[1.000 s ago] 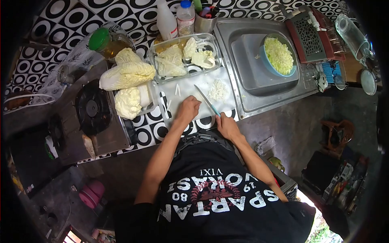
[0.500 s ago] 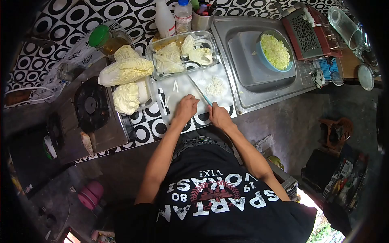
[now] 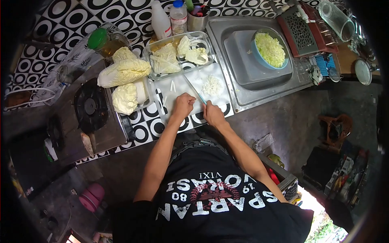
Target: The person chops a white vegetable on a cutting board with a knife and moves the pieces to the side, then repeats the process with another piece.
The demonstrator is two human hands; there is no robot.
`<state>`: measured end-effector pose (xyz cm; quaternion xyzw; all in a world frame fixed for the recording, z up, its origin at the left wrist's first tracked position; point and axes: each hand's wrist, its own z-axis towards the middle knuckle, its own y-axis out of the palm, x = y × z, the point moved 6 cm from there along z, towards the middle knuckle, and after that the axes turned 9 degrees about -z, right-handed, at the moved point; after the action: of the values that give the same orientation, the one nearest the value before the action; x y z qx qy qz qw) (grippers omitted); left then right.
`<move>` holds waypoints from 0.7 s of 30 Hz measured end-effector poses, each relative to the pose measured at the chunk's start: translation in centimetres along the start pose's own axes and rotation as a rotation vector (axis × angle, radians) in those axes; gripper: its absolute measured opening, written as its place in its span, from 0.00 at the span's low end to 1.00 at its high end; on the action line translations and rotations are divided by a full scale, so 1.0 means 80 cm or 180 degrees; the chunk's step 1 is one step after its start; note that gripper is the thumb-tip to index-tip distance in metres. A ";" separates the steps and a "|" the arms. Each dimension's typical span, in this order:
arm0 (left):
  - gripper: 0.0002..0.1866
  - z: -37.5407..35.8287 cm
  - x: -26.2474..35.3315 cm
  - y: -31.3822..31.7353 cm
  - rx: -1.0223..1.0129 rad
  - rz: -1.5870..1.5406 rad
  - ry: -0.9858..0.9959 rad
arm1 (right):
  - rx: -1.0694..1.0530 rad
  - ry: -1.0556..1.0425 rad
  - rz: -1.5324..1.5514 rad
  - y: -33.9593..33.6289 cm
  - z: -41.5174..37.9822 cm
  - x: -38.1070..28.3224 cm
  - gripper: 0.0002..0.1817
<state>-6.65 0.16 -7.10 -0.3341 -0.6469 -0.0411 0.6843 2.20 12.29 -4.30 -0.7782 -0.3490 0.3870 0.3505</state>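
My right hand [image 3: 213,114] is closed round the turquoise handle of a kitchen knife [image 3: 193,86]. Its blade slants away to the upper left over a pale cutting board [image 3: 185,84]. Left of the knife, my left hand [image 3: 184,104] rests on the board with fingers curled in; whatever they hold, if anything, is hidden. A heap of finely chopped white pieces [image 3: 211,85] lies on the board to the right of the blade. A few thin white strips [image 3: 173,86] are on the left side of the board.
Behind the board stands a clear divided container [image 3: 181,69] with pale leaves. Napa cabbages [image 3: 124,73] sit left, beside the stove [image 3: 91,106]. At right, a blue bowl [image 3: 259,58] of shredded cabbage stands in the sink area [image 3: 239,101]. Bottles [image 3: 178,18] line the back.
The whole view has shifted slightly left. Both hands and the knife keep nearly the same places over the board.
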 end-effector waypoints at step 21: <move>0.07 -0.005 -0.002 -0.001 0.0093 -0.0118 0.0013 | 0.0046 0.0132 0.0147 -0.001 -0.012 -0.008 0.20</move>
<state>-6.38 -0.16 -7.15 -0.3119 -0.6521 -0.0449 0.6895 2.70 11.50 -3.55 -0.7913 -0.3209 0.3814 0.3542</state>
